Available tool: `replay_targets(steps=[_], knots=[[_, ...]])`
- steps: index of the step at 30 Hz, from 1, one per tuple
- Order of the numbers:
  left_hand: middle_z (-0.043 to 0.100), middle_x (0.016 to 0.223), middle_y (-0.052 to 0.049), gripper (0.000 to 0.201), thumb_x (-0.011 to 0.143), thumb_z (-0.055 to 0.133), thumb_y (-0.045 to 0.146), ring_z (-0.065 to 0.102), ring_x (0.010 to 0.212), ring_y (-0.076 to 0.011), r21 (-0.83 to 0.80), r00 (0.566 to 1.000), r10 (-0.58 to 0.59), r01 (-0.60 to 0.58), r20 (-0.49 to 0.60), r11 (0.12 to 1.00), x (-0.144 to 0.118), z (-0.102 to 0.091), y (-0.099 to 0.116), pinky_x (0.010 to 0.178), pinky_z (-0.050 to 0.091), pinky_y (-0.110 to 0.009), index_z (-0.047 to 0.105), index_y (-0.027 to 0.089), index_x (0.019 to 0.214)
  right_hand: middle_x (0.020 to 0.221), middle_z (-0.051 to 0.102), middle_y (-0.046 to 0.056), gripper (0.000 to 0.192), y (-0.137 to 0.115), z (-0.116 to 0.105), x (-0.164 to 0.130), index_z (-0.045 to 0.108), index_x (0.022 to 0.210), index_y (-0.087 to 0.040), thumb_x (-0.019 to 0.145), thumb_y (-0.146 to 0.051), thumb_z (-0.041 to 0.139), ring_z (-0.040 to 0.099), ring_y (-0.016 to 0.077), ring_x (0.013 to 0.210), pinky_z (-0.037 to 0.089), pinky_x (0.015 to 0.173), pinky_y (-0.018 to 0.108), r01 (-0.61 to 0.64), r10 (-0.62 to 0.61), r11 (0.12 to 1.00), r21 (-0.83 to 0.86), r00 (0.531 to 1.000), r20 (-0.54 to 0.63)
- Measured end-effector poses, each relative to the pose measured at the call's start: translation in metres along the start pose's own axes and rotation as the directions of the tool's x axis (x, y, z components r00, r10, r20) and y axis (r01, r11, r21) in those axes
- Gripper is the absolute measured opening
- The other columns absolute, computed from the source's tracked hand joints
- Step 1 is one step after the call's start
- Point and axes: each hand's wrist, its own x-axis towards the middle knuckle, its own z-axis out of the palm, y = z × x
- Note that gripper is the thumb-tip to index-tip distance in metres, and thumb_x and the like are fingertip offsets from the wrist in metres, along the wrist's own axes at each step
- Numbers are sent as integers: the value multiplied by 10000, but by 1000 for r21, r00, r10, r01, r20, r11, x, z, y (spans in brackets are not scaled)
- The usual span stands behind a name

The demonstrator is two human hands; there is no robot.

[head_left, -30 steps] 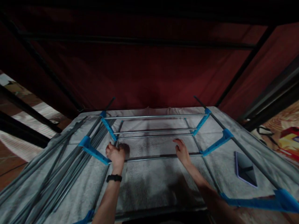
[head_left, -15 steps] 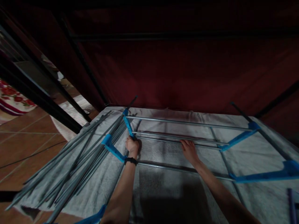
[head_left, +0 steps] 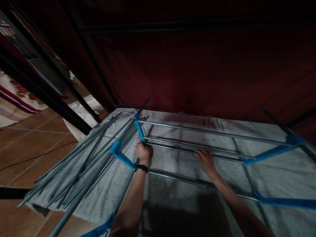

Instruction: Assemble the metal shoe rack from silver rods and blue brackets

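A: Fingers [head_left: 141,148] of the left hand [head_left: 142,152] look curled around the near end of a thin grey metal rod [head_left: 197,149], right where it meets the bright blue plastic corner connector [head_left: 141,131]. The picture is dim, so how tight that grip is cannot be told.

B: And the right hand [head_left: 206,160]?

A: Its fingers lie loosely spread and flat on the same rod, further along, not wrapped around it. The rod belongs to a half-built rack of grey rods and blue connectors lying on a pale grey towel-like cloth [head_left: 172,187].

B: What could go wrong?

A: Probably the joint. If the rod is pushed at an angle, it may jam or pop out of the blue socket, since the right hand only rests on it. The rack could also slide on the soft cloth.

B: Anything nearby?

A: A loose bundle of long grey rods [head_left: 81,171] lies just left of the rack, reaching the cloth's edge above the reddish tiled floor [head_left: 29,148]; a nudge might roll some off.
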Motion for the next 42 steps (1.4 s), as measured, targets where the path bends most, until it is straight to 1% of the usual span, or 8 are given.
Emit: replay_targets(steps=[3, 7, 15, 20, 28, 36, 39, 42], knots=[[695, 967, -161, 193, 859, 532, 178, 659, 977, -284, 20, 1000, 20, -21, 22, 1000, -1, 0, -1, 850, 467, -371, 675, 131, 982, 1087, 747, 58, 313, -1, -2, 0, 729, 1044, -249, 1025, -348, 433, 654, 240, 1003, 429, 879, 383, 1, -2, 1000, -6, 1000, -7], [695, 934, -149, 176, 859, 537, 186, 659, 956, -276, 29, 999, 39, -40, 33, 999, 0, -1, -2, 839, 464, -367, 679, 142, 952, 1083, 748, 57, 319, -4, -3, 0, 728, 1068, -255, 1023, -331, 422, 659, 237, 976, 427, 876, 391, 1, 0, 999, -34, 1000, 8], [689, 957, -154, 169, 875, 532, 211, 645, 955, -274, 61, 999, 42, -43, 26, 997, -1, 1, -4, 860, 457, -378, 663, 143, 958, 1109, 747, 57, 284, -5, -5, 1, 721, 1086, -256, 1008, -307, 453, 660, 236, 1006, 422, 880, 387, -1, 3, 999, -37, 999, 52], [689, 964, -170, 191, 878, 517, 216, 629, 952, -281, 67, 999, 39, -41, 37, 997, -1, 1, -4, 874, 448, -390, 666, 127, 959, 1094, 746, 62, 297, -6, -7, 2, 718, 1093, -253, 1013, -301, 436, 656, 235, 994, 410, 892, 389, 4, 0, 998, -55, 997, 80], [687, 974, -156, 207, 889, 507, 218, 625, 974, -275, 62, 998, 49, -52, 49, 997, -3, 0, -4, 911, 442, -388, 672, 132, 980, 1091, 744, 58, 289, -5, -9, 3, 719, 1103, -265, 998, -289, 450, 659, 240, 982, 414, 895, 400, 32, -25, 997, -72, 995, 98], [676, 952, -127, 189, 904, 511, 230, 620, 987, -262, 74, 998, 29, -33, 52, 997, -4, -1, -1, 881, 444, -357, 670, 148, 966, 1110, 745, 67, 291, -4, -8, 2, 720, 1103, -258, 1004, -314, 452, 662, 243, 1005, 422, 901, 399, 28, -23, 997, -70, 998, 67], [670, 961, -139, 186, 902, 517, 225, 614, 996, -267, 78, 998, 30, -34, 47, 996, -5, -2, 1, 884, 440, -363, 669, 139, 967, 1116, 741, 63, 289, -3, -9, 1, 714, 1116, -259, 1006, -307, 451, 660, 242, 1007, 420, 902, 398, 34, -29, 997, -67, 997, 75], [664, 951, -141, 184, 887, 503, 161, 617, 990, -264, 82, 998, 33, -37, 50, 996, -7, -4, 3, 891, 435, -365, 666, 129, 966, 1092, 743, 59, 289, -2, -9, 0, 712, 1117, -258, 1011, -302, 447, 659, 239, 991, 416, 894, 393, 56, -50, 996, -63, 994, 93]])
